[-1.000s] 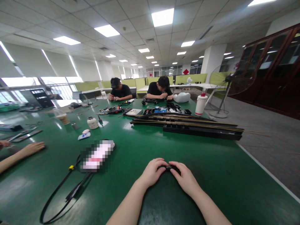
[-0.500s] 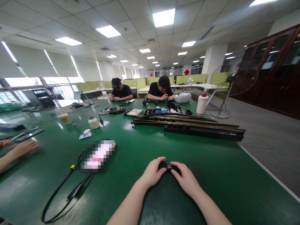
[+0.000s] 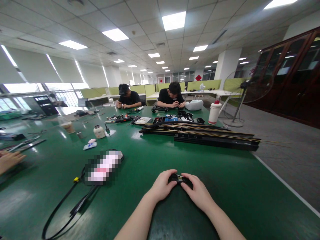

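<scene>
A small black part (image 3: 179,179), with a pale metallic strip showing along its middle, is gripped from both sides just above or on the green table (image 3: 140,203). My left hand (image 3: 161,185) curls round its left end, thumb at the near side and fingers over the far side. Its right end is held the same way by my right hand (image 3: 200,191). Most of the part is hidden under my fingers, so its exact kind cannot be made out.
Long black rails (image 3: 217,142) with thin brass-coloured rods lie ahead. To the left are a black cable loop (image 3: 46,220), a blurred-out phone-like thing (image 3: 103,168) and a white jar (image 3: 99,131). A co-worker's hand (image 3: 11,161) rests far left; two people sit opposite.
The black part has tilted slightly, so more of its pale metallic middle shows. My hands keep nearly the same place. At the far left, the co-worker's hand has shifted left.
</scene>
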A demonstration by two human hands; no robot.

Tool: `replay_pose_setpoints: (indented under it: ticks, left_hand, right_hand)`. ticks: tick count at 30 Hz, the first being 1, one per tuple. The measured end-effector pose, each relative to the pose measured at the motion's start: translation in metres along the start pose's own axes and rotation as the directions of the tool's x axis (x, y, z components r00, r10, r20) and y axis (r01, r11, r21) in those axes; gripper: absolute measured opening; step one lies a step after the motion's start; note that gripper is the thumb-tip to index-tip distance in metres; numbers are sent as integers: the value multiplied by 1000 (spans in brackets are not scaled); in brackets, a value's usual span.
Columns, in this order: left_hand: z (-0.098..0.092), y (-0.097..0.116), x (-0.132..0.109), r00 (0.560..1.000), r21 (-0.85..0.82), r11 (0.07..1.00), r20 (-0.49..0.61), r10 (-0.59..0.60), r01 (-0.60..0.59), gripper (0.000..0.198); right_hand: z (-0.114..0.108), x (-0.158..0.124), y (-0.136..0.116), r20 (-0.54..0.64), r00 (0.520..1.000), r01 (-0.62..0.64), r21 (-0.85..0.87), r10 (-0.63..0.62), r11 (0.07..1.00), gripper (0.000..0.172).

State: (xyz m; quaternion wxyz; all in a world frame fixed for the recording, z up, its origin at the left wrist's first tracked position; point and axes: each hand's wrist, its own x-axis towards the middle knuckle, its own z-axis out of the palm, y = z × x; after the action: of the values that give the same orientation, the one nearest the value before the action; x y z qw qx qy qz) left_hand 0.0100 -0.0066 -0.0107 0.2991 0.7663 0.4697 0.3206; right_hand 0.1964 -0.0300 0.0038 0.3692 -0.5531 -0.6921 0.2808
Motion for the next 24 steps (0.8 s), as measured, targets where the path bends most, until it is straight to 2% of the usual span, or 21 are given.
replay_pose_setpoints:
  ticks: [11, 18, 24]
  left_hand:
    - [0, -1, 0, 1000, -36, 999, 3, 13, -13, 49]
    - [0, -4, -1, 1000, -38, 999, 4, 30, -30, 54]
    - [1, -4, 0, 998, -30, 998, 3, 58, -57, 50]
  right_hand:
    - [0, 0, 1, 0, 997, 74, 28, -74, 997, 21]
    - [2, 0, 7, 1, 997, 79, -12, -79, 997, 22]
    - [2, 1, 5, -1, 998, 69, 3, -69, 998, 19]
